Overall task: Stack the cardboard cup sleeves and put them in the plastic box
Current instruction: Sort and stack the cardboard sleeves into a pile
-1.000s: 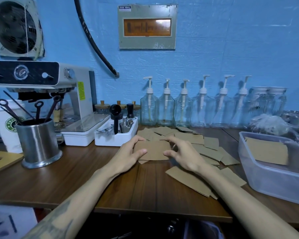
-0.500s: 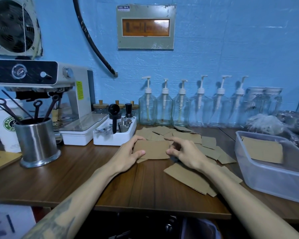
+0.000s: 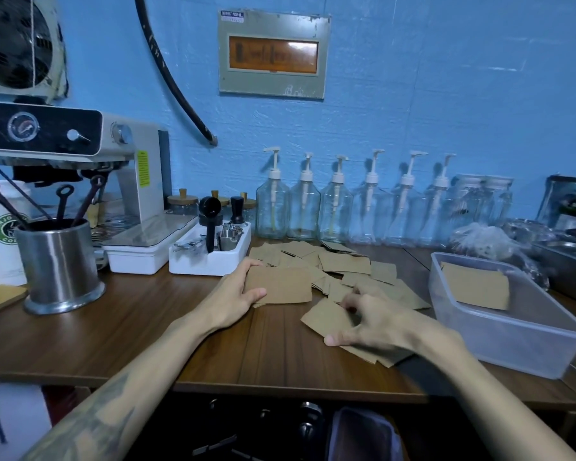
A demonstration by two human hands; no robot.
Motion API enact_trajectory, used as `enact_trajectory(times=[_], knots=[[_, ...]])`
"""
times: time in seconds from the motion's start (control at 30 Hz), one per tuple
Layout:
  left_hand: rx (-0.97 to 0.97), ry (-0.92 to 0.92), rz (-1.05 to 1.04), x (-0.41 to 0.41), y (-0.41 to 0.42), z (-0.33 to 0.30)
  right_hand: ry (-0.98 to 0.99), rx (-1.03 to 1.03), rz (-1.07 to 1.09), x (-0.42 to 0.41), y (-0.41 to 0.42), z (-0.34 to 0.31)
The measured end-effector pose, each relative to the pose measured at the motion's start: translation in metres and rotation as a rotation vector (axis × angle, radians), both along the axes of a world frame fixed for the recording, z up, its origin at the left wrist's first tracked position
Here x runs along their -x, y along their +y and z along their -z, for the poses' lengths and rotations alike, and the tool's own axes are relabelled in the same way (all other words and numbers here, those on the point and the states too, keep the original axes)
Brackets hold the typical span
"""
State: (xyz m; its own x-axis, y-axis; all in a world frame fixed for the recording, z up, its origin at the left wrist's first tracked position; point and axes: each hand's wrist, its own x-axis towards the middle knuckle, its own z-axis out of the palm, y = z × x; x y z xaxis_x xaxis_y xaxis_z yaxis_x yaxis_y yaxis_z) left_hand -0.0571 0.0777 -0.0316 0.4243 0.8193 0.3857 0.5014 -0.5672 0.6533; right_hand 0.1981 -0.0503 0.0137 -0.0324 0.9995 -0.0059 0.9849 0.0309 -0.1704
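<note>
A small stack of brown cardboard cup sleeves (image 3: 281, 286) lies on the wooden counter (image 3: 147, 331). My left hand (image 3: 235, 296) holds its left end, thumb on top. My right hand (image 3: 374, 322), blurred by motion, is over a single loose sleeve (image 3: 326, 319) near the front edge. Its fingertips touch that sleeve and its thumb is spread out. Several more loose sleeves (image 3: 345, 262) lie scattered behind. The clear plastic box (image 3: 512, 341) stands at the right with a sleeve (image 3: 476, 287) leaning inside.
A white tool tray (image 3: 210, 261) and an espresso machine (image 3: 80, 154) stand at the back left, with a steel utensil cup (image 3: 59, 264) in front. Several pump bottles (image 3: 305, 211) line the wall. A metal tray (image 3: 566, 264) sits behind the box.
My right hand left the right end of the stack and moved right and toward me onto the loose front sleeve. My left hand stayed on the stack.
</note>
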Motion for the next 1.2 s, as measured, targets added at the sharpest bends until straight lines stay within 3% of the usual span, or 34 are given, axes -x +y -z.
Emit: enact_trajectory(times=[0.33, 0.5, 0.83, 1.2], knots=[[0.028, 0.043, 0.074, 0.001, -0.004, -0.002, 0.455, 0.023, -0.196, -0.003, 0.023, -0.017], [0.085, 0.017, 0.089, 0.001, -0.001, -0.001, 0.687, -0.216, -0.163, 0.009, 0.044, -0.016], [0.028, -0.033, 0.090, 0.000, -0.001, 0.001, 0.249, -0.563, -0.312, 0.053, 0.070, 0.022], [-0.015, -0.044, 0.092, -0.003, 0.003, -0.001, 0.087, -0.469, -0.345, 0.035, 0.086, 0.031]])
